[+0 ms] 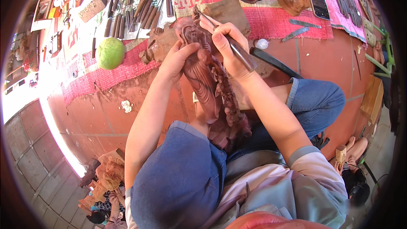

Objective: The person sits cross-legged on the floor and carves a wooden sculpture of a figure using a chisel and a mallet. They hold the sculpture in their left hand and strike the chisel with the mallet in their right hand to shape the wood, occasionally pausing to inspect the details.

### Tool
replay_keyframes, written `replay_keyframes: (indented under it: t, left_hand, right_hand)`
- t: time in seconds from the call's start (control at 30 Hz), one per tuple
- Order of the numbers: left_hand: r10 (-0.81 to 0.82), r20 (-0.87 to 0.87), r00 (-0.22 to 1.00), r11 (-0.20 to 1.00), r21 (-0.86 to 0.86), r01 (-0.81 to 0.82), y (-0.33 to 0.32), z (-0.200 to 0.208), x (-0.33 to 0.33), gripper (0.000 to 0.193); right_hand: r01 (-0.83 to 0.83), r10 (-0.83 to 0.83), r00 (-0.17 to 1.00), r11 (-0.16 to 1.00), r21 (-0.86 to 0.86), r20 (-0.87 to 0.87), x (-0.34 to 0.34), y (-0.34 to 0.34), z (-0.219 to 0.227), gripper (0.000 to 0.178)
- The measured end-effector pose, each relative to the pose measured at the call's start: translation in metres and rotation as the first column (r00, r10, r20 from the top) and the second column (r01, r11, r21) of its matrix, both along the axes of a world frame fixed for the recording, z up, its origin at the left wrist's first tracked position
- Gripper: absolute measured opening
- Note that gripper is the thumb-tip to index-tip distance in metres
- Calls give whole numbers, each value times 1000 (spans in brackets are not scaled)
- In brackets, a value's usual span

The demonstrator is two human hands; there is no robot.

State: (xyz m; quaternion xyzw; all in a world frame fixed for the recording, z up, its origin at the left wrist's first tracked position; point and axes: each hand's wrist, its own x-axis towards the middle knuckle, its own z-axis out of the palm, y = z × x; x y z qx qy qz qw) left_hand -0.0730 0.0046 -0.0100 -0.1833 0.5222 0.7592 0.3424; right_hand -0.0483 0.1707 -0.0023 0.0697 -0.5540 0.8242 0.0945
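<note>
Left grip [179,61] clasps the carved figure [202,87] by its upper part; right grip [231,44] wraps a wood-handled tool [243,55], tip near figure's top. Figure sits between bent legs [316,101], top toward pink mat [271,22].

Left hand [180,60] grips the carved figure [202,87], right hand [231,46] has the chisel [242,54], tip up near the head! Green fruit [110,54] sits on the red mat [91,82].
</note>
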Motion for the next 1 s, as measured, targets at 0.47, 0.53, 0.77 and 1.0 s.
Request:
replay_keyframes:
  t: [0.47, 0.53, 0.77, 1.0]
  left_hand:
    - [-10, -44, 999, 1000, 18, 10, -1, -4, 3, 44]
    - [-26, -44, 999, 999, 18, 27, -1, -1, 3, 45]
    - [4, -58, 998, 1000, -18, -5, 1, -1, 2, 42]
    - [-17, -63, 998, 1000, -1, 17, -3, -9, 2, 44]
  right_hand:
    - [-195, 148, 968, 953, 230, 203, 5, -3, 11, 14]
    - [-212, 155, 951, 956, 202, 266, 6, -5, 11, 14]
    - [6, 45, 991, 927, 376, -127, 5, -4, -12, 14]
    - [-149, 209, 976, 853, 501, -66, 0, 11, 0, 12]
